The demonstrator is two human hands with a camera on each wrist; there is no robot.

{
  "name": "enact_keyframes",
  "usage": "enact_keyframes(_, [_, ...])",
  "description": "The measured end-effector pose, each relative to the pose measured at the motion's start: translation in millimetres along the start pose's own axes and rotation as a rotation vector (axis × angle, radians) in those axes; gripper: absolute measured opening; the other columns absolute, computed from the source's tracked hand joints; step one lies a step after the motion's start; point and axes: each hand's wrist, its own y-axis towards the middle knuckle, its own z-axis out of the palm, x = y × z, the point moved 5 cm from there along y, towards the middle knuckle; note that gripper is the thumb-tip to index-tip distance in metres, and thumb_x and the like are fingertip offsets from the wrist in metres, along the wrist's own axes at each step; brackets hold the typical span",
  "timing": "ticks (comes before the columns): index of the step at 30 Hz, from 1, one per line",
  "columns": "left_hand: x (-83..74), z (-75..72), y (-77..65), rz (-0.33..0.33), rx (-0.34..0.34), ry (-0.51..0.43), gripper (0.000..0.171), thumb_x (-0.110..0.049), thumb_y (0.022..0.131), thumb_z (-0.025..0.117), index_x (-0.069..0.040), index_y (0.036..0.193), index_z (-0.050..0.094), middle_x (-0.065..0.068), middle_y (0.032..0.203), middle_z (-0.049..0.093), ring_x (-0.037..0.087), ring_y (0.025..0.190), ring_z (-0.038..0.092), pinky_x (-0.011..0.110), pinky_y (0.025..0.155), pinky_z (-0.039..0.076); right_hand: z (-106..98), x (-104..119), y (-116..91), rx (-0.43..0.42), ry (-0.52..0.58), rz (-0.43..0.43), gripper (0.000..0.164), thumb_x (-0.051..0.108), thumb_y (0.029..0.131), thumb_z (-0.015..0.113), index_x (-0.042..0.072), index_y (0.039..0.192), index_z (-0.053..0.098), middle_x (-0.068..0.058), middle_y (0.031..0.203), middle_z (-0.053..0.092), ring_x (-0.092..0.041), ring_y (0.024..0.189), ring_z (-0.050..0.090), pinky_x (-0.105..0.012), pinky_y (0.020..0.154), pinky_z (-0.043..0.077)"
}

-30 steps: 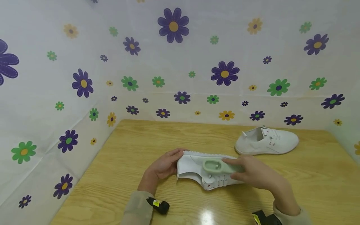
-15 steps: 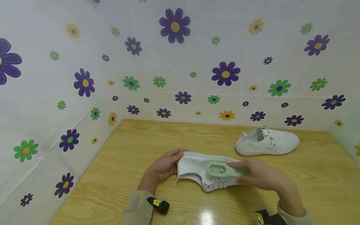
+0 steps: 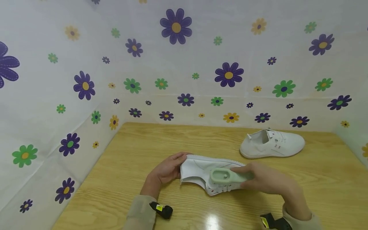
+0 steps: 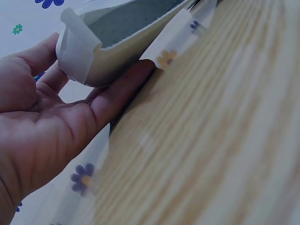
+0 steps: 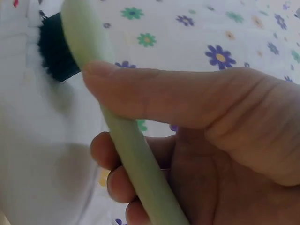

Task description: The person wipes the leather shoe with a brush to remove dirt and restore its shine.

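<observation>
White shoe (image 3: 191, 166) tilted on its side over the table (image 3: 172, 137), green brush (image 3: 234, 177) against its upper.
Left hand (image 3: 169, 170) grips the heel (image 4: 75, 58), right hand (image 3: 263, 179) the brush; brushing seems under way, how much remains unclear; second shoe (image 3: 287, 145) lies apart.

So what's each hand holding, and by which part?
The left hand holds the nearer shoe by its heel; the right hand grips a brush by its handle.

Beige sleeves (image 3: 141, 208) accompany black wrist cameras (image 3: 166, 212) bearing yellow labels (image 3: 159, 207).
</observation>
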Motion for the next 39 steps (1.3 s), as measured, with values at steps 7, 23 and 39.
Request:
enact_keyframes(7, [-1.9, 0.9, 0.9, -0.012, -0.017, 0.012, 0.042, -0.031, 0.109, 0.037, -0.01, 0.145, 0.044, 0.005, 0.126, 0.057, 0.02, 0.104, 0.06, 0.037, 0.08, 0.053, -0.9, 4.0, -0.5, -0.049, -0.085, 0.007, 0.048, 0.023, 0.089, 0.074, 0.019, 0.135, 0.063, 0.001, 0.107, 0.067, -0.01, 0.081, 0.051, -0.028, 0.071, 0.044])
enact_keyframes(23, [-0.1, -1.2, 1.6, -0.014, -0.068, 0.029, 0.049, -0.036, 0.109, 0.038, -0.006, 0.147, 0.041, 0.01, 0.13, 0.053, 0.02, 0.108, 0.057, 0.036, 0.083, 0.052, 8.3, 18.2, 17.3, -0.162, -0.158, -0.002, 0.048, 0.019, 0.089, 0.074, 0.018, 0.136, 0.063, 0.002, 0.083, 0.053, -0.01, 0.068, 0.043, -0.026, 0.059, 0.039])
enact_keyframes(39, [-0.3, 0.2, 1.8, -0.019, -0.044, 0.008, 0.045, -0.033, 0.109, 0.037, -0.008, 0.146, 0.041, 0.007, 0.126, 0.054, 0.019, 0.105, 0.057, 0.036, 0.082, 0.053, -4.5, 3.2, 4.0, -0.077, -0.061, -0.033, 0.047, 0.02, 0.09, 0.073, 0.016, 0.135, 0.063, -0.006, 0.112, 0.065, -0.013, 0.083, 0.051, -0.026, 0.069, 0.044])
